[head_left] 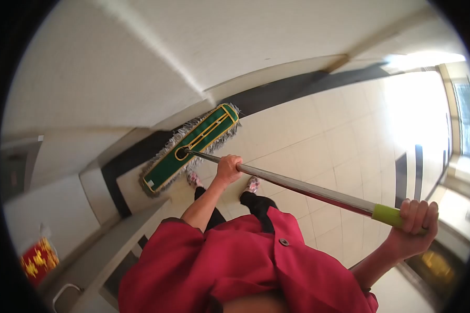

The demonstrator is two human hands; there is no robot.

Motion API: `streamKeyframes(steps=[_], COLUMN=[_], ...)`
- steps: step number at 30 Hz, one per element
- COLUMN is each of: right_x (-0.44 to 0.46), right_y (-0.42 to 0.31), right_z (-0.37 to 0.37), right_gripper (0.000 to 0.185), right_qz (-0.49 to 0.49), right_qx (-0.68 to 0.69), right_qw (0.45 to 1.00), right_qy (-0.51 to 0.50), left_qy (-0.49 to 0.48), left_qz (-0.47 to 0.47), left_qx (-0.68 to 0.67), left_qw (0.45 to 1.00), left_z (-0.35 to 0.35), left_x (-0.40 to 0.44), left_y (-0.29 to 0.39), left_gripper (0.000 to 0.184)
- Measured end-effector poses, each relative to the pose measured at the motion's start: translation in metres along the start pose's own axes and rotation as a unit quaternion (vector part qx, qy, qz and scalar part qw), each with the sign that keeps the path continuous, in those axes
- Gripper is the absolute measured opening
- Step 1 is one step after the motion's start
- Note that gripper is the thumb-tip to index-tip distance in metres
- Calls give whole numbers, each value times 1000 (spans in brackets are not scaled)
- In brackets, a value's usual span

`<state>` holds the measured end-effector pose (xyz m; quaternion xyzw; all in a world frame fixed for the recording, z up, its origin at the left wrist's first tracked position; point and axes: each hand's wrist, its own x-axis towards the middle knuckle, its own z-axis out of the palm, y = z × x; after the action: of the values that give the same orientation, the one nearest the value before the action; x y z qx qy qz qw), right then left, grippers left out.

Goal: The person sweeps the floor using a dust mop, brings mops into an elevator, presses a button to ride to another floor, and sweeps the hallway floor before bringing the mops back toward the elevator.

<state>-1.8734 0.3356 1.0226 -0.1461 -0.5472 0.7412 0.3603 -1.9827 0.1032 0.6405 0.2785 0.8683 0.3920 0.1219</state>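
A wide dust mop [164, 168] with a green top, yellow trim and grey fringe lies on the floor, its far long side close along the wall. Its metal handle [308, 187] slants from the mop head toward the right side of the view. My left hand [229, 168] is wrapped round the lower part of the shaft, not far from the mop head. At the upper end, my right hand [419, 221] is closed round the lime-green grip [385, 214]. Both palms are hidden by the fingers and the handle.
A pale wall [130, 62] with a dark floor border [277, 95] runs behind the mop. Light floor tiles [318, 141] stretch right toward bright windows [466, 117]. A grey counter or cabinet [102, 250] stands at lower left, near a red-and-gold item [39, 261]. My patterned shoes [252, 184] are beside the mop.
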Motion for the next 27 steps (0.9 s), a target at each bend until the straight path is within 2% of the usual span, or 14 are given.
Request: streamKeyframes(steps=[1, 3, 5, 7, 9, 11, 13, 16, 17, 19, 20, 22, 25, 27], right_x=[-105, -98, -113, -106, -88, -76, -56, -31, -24, 7, 24, 49, 92, 110], right_y=[69, 58, 63, 74, 87, 100, 116, 135, 142, 153, 158, 161, 177, 181], right_z=[73, 75, 92, 106, 112, 113, 109, 99, 93, 75, 62, 36, -19, -43], right_gripper=[23, 22, 21, 21, 23, 22, 21, 22, 22, 20, 20, 18, 18, 18], right_qz=[20, -9, -11, -30, -46, -22, -16, -20, -25, 42, 45, 147, 185, 182], right_qx=[5, 36, 45, 38, 27, 83, 159, 208, 202, 182, 175, 164, 166, 149], right_qw=[999, 998, 998, 993, 992, 985, 953, 931, 933, 945, 946, 959, 964, 968], right_qy=[29, -50, -30, -104, -111, -149, -258, -300, -296, -269, -270, -176, -90, -83], left_qy=[-23, -38, -8, -15, -33, -27, -23, -43, -44, -68, -76, -108, -122, -131], left_qz=[-10, 4, 1, 0, 9, 29, 30, 15, 7, 8, -33, -98, -52, -51], left_qx=[0, -9, -20, -26, -44, -51, -66, -66, -53, -44, -35, -22, -6, 15], left_qw=[1000, 999, 1000, 1000, 998, 998, 997, 997, 998, 997, 996, 989, 991, 990], left_z=[-53, -54, -66, -72, -68, -73, -69, -57, -56, -43, -36, -20, 15, 36], left_x=[-93, -78, -87, -84, -68, -62, -63, -44, -42, -25, -10, 9, 39, 48], left_y=[-111, -102, -111, -122, -132, -138, -157, -162, -165, -172, -160, -140, -126, -126], left_gripper=[8, 7, 5, 5, 5, 6, 8, 8, 9, 12, 14, 17, 15, 12])
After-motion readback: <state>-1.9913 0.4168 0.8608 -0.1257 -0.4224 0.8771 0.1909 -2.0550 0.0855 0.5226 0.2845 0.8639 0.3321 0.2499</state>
